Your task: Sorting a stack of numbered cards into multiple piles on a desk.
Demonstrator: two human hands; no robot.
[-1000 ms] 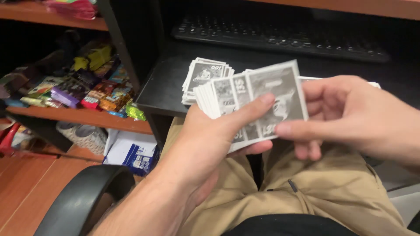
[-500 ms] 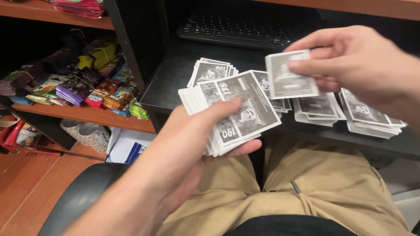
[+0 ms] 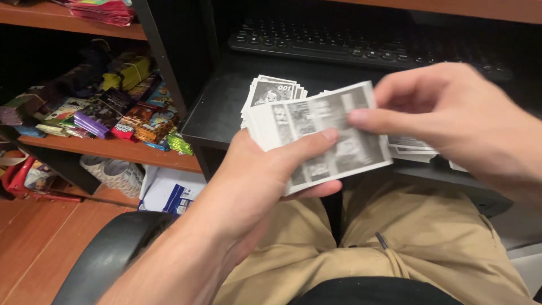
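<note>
**Card stack mid-sort, several piles already down**

The card stack (image 3: 322, 135) of black-and-white picture cards sits in my left hand (image 3: 257, 186), held over my lap just near of the counter (image 3: 217, 116) edge. From what I can see, the sorting is well under way but not close to done: one pile (image 3: 270, 93) lies on the dark counter just beyond the stack, and more piles (image 3: 412, 146) show to the right, mostly hidden under my right hand. How many there are I cannot tell. The stack in hand looks thick, so I judge plenty of cards are left to deal out.

My left hand is cupped palm-up around the stack, fingers curled beneath it and the thumb laid across the top card's face, pressing it down. My right hand (image 3: 451, 121) comes in from the right, partly curled, with the forefinger and thumb pinching the right edge of the top card; the picture is blurred there, so I cannot say whether it has one card or more.

Farther off, a dark keyboard (image 3: 361, 48) lies at the back of the counter. To the left, a wooden shelf (image 3: 113, 148) carries colourful packets (image 3: 118, 110).
</note>
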